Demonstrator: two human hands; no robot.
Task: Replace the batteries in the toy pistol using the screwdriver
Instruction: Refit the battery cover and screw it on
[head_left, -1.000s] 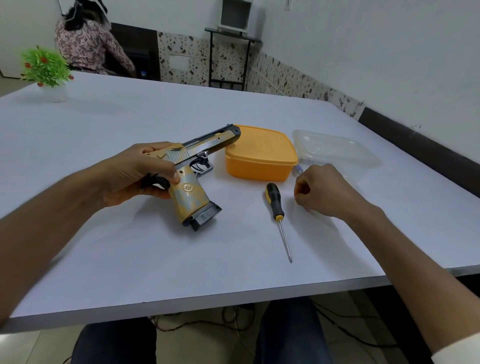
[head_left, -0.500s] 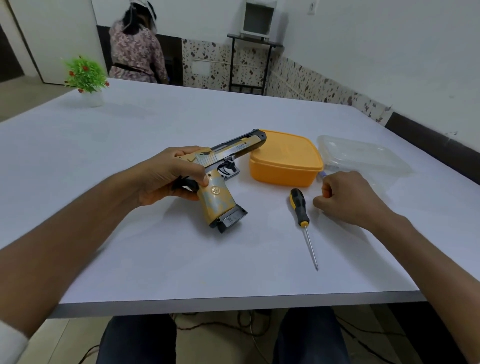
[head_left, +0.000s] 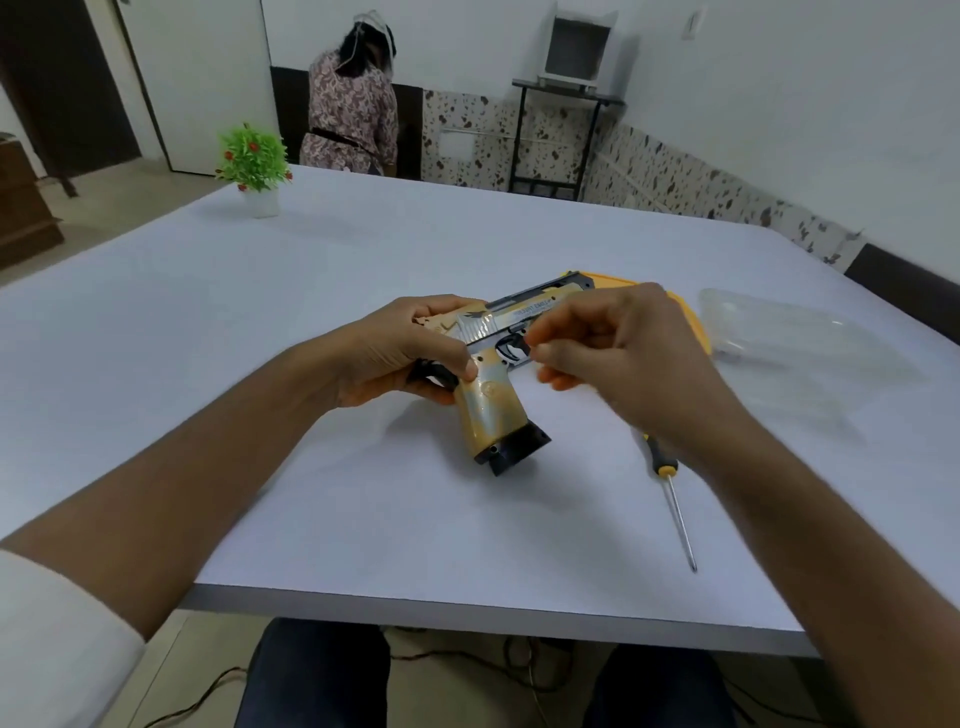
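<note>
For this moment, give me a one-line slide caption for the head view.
Left hand grips the toy pistol above the table; right hand reaches its trigger area; screwdriver lies unused.

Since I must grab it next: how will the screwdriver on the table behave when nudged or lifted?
The screwdriver lies flat with a rounded handle, so a nudge would probably roll it. Its thin metal shaft looks stiff, not floppy. It seems light, handle-heavy, so gripping the black-and-yellow handle seems safest.
</note>
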